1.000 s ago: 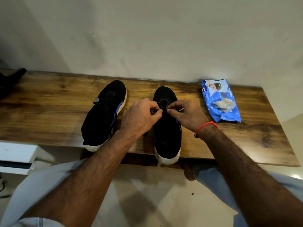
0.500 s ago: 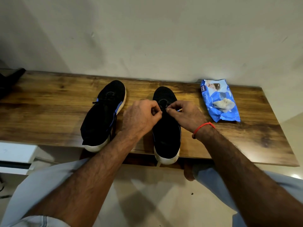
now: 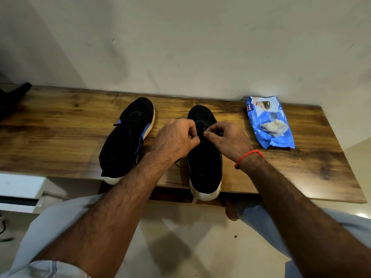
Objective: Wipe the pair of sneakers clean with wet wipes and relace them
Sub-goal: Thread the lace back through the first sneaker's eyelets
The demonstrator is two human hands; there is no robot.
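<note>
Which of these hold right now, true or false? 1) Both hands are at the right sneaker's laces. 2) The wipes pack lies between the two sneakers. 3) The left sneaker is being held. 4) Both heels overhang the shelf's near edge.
1) True: the left hand and right hand pinch laces over the right sneaker.
2) False: the wipes pack lies right of both sneakers.
3) False: the left sneaker lies untouched.
4) True: both heels overhang the wooden shelf.
</note>
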